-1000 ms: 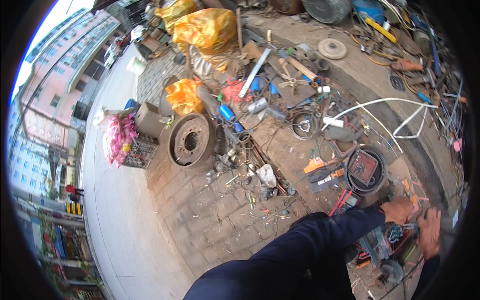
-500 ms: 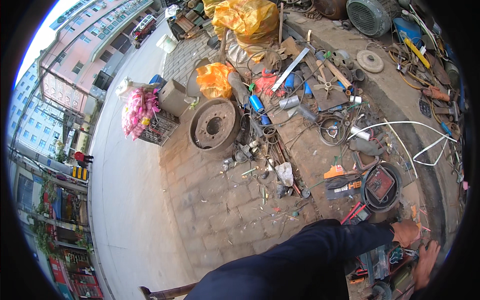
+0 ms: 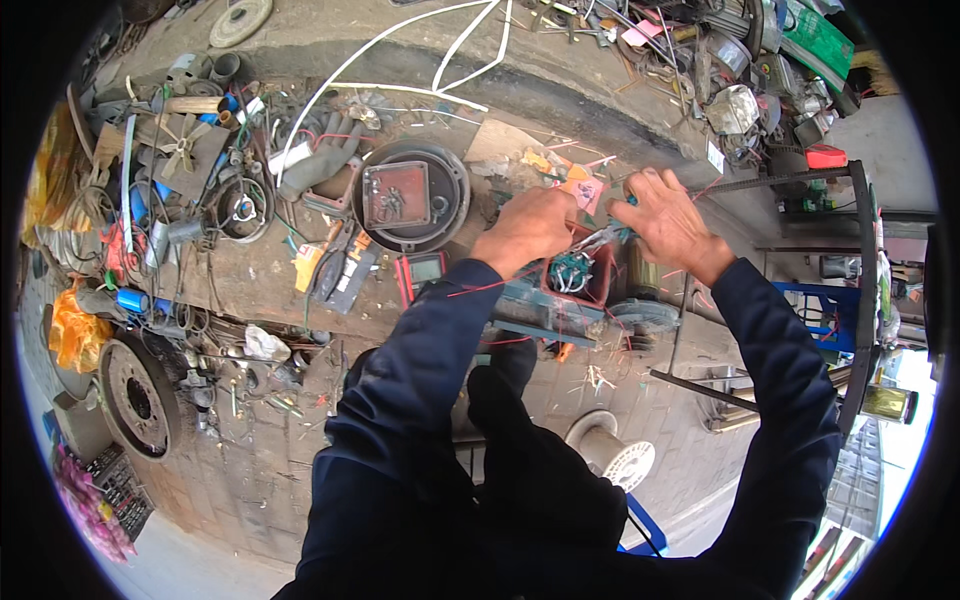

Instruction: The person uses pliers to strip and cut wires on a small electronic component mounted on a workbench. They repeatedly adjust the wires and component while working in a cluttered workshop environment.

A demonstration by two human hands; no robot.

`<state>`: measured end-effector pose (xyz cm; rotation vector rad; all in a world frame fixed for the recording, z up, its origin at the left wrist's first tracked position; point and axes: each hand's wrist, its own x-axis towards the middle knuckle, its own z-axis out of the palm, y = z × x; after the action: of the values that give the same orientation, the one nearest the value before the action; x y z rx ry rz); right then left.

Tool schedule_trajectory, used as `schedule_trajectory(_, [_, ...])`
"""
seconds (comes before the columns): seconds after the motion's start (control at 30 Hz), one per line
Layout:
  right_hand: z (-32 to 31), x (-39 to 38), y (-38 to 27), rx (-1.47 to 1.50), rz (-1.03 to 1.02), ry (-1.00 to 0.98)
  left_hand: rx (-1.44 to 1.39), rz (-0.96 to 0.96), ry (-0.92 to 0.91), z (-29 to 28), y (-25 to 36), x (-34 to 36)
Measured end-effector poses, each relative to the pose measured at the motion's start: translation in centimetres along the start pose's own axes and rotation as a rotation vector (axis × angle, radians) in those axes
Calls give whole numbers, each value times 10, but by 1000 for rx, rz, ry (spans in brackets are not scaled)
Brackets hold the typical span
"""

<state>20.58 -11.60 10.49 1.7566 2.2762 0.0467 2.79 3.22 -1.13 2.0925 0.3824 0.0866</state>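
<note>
Moved since half a second ago: the view has swung round, so both hands now sit near the middle, not at the right rim; the right fingers, stretched out then, are now bent
Left hand (image 3: 530, 228): knuckles up, fingers curled inward by the box's upper left; their tips are hidden, so I cannot tell whether they grip anything
Right hand (image 3: 660, 222): fingers bent, tips beside a small teal bundle (image 3: 622, 213); cannot tell whether they pinch it
Box: open-topped dark red box (image 3: 603, 268), below and between the hands, with tangled teal wire (image 3: 568, 272) inside
Paper: bright pink slip (image 3: 584, 190) between the hands
Meter: red-edged handheld meter with a grey screen (image 3: 424, 270), beside the left sleeve
Pan: round black pan (image 3: 456, 195) holding a square rusty-red tray (image 3: 419, 178)
Spool: white flanged spool (image 3: 608, 450) on the paving
</note>
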Motion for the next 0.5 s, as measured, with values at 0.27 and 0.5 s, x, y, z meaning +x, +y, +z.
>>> schedule_trajectory(0.27, [9,1,2,20,-5,15,-10,-8,14,8,-3,4])
schedule_trajectory(0.5, [11,7,1,-5,-47,10,15,-31,-18,5,0,5])
